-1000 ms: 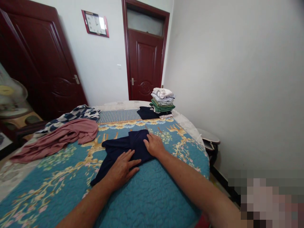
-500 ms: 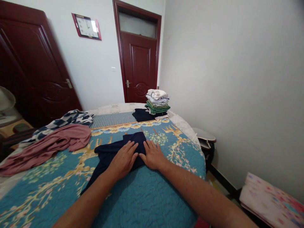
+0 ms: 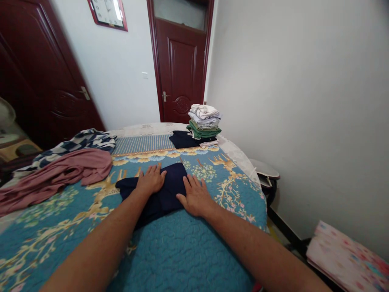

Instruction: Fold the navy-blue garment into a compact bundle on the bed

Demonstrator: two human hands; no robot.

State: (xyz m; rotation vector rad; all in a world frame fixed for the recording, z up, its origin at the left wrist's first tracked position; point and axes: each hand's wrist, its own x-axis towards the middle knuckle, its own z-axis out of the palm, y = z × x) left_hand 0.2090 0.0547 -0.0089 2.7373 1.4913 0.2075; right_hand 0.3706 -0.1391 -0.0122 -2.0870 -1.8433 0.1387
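Navy cloth garment (image 3: 168,190) lies part-folded mid-bed on teal quilted bedspread (image 3: 182,251); left grip (image 3: 151,180) and right grip (image 3: 194,196) open, palms flat on it, fingers spread, holding nothing; folded clothes stack (image 3: 204,121) beyond

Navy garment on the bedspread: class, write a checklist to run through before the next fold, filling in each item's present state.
1. Left hand flat on the navy garment: ok.
2. Right hand flat on the garment's edge: ok.
3. Garment's outline squared: not ok, a flap sticks out past the left hand.
4. Underside free of bunching on the blue quilted bedspread: cannot tell.
5. Pink cloth apart from the garment: ok.
6. Stack of folded clothes upright: ok.
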